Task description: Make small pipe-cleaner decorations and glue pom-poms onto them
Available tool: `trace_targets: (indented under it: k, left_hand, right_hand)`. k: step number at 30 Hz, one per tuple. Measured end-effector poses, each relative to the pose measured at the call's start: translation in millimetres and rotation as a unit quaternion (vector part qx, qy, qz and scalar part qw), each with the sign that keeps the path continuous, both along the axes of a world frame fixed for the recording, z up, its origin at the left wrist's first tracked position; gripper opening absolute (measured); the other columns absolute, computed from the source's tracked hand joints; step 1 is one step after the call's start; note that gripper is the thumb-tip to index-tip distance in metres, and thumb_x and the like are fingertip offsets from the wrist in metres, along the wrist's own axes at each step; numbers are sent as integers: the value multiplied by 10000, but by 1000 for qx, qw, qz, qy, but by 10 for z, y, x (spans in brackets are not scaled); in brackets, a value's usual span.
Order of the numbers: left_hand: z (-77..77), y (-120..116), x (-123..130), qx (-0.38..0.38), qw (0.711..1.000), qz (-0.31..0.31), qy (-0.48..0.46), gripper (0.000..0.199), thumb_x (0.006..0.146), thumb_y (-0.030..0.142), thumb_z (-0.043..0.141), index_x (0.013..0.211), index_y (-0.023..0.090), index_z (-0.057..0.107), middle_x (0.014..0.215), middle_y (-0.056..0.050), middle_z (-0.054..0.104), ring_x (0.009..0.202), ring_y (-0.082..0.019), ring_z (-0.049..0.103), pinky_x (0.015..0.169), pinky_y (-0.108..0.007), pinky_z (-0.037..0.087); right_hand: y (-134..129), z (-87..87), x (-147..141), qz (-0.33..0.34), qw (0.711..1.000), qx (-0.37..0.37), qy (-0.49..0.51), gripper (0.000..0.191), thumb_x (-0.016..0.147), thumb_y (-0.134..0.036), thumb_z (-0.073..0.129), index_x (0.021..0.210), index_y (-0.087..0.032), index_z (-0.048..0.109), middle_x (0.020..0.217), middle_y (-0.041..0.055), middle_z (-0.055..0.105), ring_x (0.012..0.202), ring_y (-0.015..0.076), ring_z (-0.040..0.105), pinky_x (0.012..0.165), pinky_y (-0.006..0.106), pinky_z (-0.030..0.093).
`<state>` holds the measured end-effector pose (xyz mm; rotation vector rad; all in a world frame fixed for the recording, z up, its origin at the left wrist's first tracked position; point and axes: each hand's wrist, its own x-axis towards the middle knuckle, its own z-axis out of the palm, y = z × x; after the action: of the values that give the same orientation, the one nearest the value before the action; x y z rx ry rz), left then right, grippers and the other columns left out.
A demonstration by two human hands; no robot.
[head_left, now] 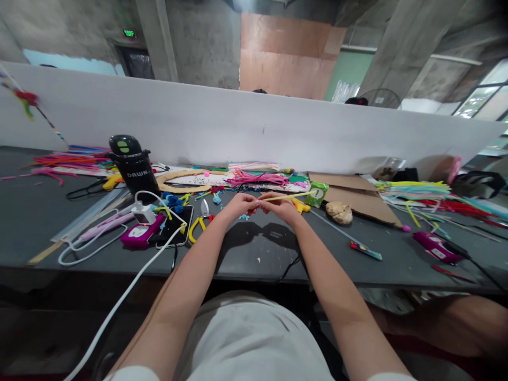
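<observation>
Above the middle of the dark table, my left hand [243,205] and my right hand [283,208] meet at the fingertips. A thin pale yellow pipe cleaner [293,196] runs from between them out to the right, its free end reaching in front of a small green box [317,194]. Both hands pinch around its near end; the fingers hide how that end is shaped. Left of my left forearm lie pliers with yellow handles [193,228]. A yellow tool handle [301,205] shows just behind my right hand, and small blue scraps lie beyond the fingertips.
A black bottle [137,172] stands at left, near a phone [180,225] and a white cable [146,264]. Pink pipe cleaners [257,179] lie at the back. To the right are a stone-like lump [339,212], cardboard [357,201] and a purple box [437,247]. Someone's limb shows lower right.
</observation>
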<state>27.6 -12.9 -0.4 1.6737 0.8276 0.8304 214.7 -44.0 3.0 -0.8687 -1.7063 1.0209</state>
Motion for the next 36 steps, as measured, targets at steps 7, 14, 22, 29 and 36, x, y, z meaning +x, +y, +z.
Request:
trace_targets:
  k: [7,14,22,29,36]
  left_hand:
    - [31,2,-38,-120,985,5,-122,431,658,495,754,820,101,690,677,-58,632,578,-94,543,572,-232,410]
    - [49,-35,-14,-137,976,2,-170,421,611,451,806,839,111,711,803,-94,696,664,-112,610,693,-271,472]
    - [-49,-5,111,-65,967,64,-236,396,585,397,824,839,115,709,764,-56,680,679,-123,608,697,-286,485]
    - [-45,-5,125,-49,970,79,-223,425,614,443,786,849,99,702,769,-69,675,674,-123,595,695,-285,484]
    - [-24,74,31,-14,967,153,-205,384,604,464,766,767,125,688,725,-53,657,633,-110,556,631,-251,464]
  right_hand:
    - [2,-12,-32,-40,998,7,50,353,707,-507,716,859,-188,709,708,21,666,616,138,594,631,292,493]
    - [92,-100,-94,-86,987,-35,135,402,658,-513,747,851,-162,715,727,45,683,635,154,604,626,301,505]
    - [111,-143,-192,-141,974,-20,175,364,661,-495,740,853,-186,725,775,34,690,652,153,591,657,310,503]
    - [59,-130,-209,-202,973,74,81,354,733,-517,668,866,-198,744,725,27,666,629,146,551,609,290,467]
    - [132,-134,-136,-161,980,30,112,415,689,-373,663,1080,-240,702,940,33,698,724,153,592,653,288,496]
